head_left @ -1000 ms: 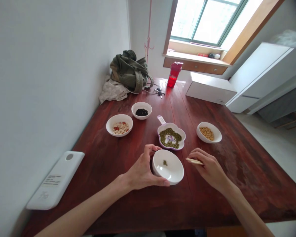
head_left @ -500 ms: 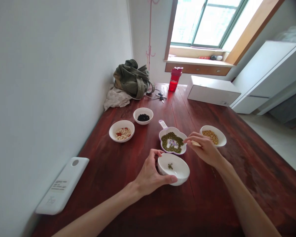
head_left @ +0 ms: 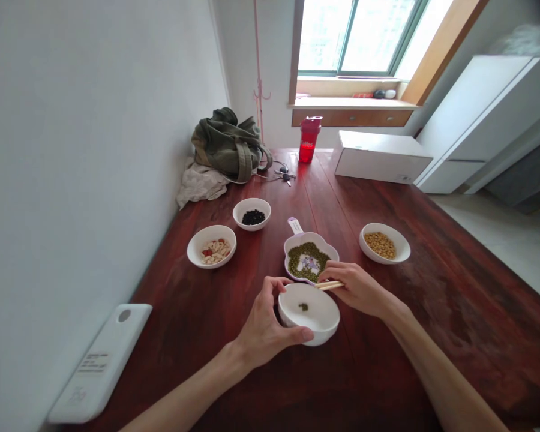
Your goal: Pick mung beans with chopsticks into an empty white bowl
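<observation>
My left hand [head_left: 270,327] grips a white bowl [head_left: 324,309] by its left side, thumb at the near rim and fingers at the far rim. A few green beans [head_left: 303,306] lie in the bottom of this tilted bowl. Between the fingers of my right hand [head_left: 353,287] is a pair of light wooden chopsticks [head_left: 328,285], their tips close to the bowl's far rim; whether they pinch a bean I cannot tell. Just beyond sits a flower-shaped dish [head_left: 332,247] with a purple edge and short handle, holding many green beans [head_left: 306,252]. My right fingers partly cover its near right edge.
At the left stand a bowl of pale and red pieces [head_left: 192,252] and a bowl of black beans [head_left: 237,211]. A bowl of yellow beans [head_left: 402,247] is at the right. Farther back are a green bag [head_left: 225,147], keys [head_left: 287,176], a red bottle [head_left: 309,141] and a white box [head_left: 380,157].
My right hand has brought the chopsticks from the right edge of the flower-shaped dish toward me, to the white bowl's far rim. My left hand still holds the bowl. The view has shifted slightly.
</observation>
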`<state>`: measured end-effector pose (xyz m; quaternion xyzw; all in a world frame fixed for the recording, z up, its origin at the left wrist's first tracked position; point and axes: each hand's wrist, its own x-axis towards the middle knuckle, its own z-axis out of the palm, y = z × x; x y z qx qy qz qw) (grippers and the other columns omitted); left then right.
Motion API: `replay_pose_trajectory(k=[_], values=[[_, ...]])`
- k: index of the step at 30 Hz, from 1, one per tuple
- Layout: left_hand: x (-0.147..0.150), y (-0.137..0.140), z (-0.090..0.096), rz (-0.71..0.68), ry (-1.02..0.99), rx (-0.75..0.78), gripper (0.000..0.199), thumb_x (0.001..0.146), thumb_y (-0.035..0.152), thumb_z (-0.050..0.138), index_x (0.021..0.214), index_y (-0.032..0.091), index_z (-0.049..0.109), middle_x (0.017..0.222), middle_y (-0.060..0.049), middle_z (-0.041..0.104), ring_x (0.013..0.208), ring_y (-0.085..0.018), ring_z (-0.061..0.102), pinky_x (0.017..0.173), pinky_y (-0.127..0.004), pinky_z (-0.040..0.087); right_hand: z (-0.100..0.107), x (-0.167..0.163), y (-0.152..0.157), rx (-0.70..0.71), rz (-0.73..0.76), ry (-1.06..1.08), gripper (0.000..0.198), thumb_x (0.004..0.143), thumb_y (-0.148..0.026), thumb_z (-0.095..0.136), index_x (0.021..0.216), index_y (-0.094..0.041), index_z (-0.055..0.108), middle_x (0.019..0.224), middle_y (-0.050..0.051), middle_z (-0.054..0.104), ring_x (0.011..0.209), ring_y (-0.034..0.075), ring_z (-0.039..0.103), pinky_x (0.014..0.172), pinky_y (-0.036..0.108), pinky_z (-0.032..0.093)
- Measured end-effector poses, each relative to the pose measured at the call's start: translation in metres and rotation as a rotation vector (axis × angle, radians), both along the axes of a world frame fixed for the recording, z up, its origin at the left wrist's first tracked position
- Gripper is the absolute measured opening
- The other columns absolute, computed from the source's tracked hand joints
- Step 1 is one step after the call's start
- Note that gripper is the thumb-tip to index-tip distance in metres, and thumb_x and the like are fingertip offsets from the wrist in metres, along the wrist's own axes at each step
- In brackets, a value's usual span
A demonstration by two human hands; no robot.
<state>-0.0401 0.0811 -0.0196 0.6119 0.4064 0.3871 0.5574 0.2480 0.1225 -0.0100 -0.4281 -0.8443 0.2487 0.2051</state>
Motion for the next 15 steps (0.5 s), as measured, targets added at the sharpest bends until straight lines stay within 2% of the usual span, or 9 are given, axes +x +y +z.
replay_pose_trajectory(k=[3,5,8,11,15], values=[[-0.004,0.001,0.0,-0.022,-0.02,0.005,0.091,0.066,0.078,0.104,0.115,0.024,0.05,0.139,-0.012,0.066,0.117,-0.033,0.069,0.098,-0.046,0.051,0.004,0.001,-0.003,0.004,-0.004,0.02,0.019,0.109,-0.018,0.062,0.102,-0.023,0.079,0.096,0.004,0.078,0.081,0.017,0.072,0.074,0.029,0.049],[-0.006,0.002,0.0,-0.031,-0.052,0.002,0.089,0.067,0.075,0.105,0.115,0.024,0.05,0.14,-0.012,0.067,0.118,-0.034,0.07,0.1,-0.046,0.052,0.009,0.004,-0.006,0.04,-0.028,0.126,0.024,0.111,-0.026,0.063,0.093,-0.022,0.077,0.088,0.003,0.074,0.072,0.015,0.067,0.067,0.028,0.047],[-0.007,0.001,-0.001,-0.037,-0.086,-0.013,0.088,0.069,0.071,0.107,0.116,0.024,0.05,0.143,-0.013,0.066,0.122,-0.035,0.07,0.103,-0.047,0.052,0.023,0.01,-0.012,0.213,-0.126,0.373,0.042,0.117,-0.038,0.054,0.084,-0.022,0.074,0.082,0.003,0.069,0.068,0.015,0.063,0.063,0.03,0.046],[-0.007,0.0,-0.001,-0.038,-0.095,-0.018,0.087,0.07,0.071,0.106,0.117,0.024,0.05,0.143,-0.013,0.066,0.122,-0.035,0.07,0.106,-0.048,0.051,0.04,0.014,-0.017,0.386,-0.281,0.496,0.05,0.119,-0.047,0.044,0.089,-0.024,0.077,0.092,0.007,0.073,0.083,0.021,0.067,0.076,0.037,0.05],[-0.007,0.001,-0.002,-0.047,-0.086,-0.015,0.086,0.072,0.072,0.105,0.118,0.025,0.049,0.143,-0.013,0.066,0.122,-0.035,0.07,0.105,-0.049,0.051,0.053,0.006,-0.012,0.343,-0.396,0.584,0.056,0.117,-0.056,0.046,0.078,-0.025,0.07,0.074,0.004,0.062,0.069,0.021,0.057,0.066,0.038,0.043]])
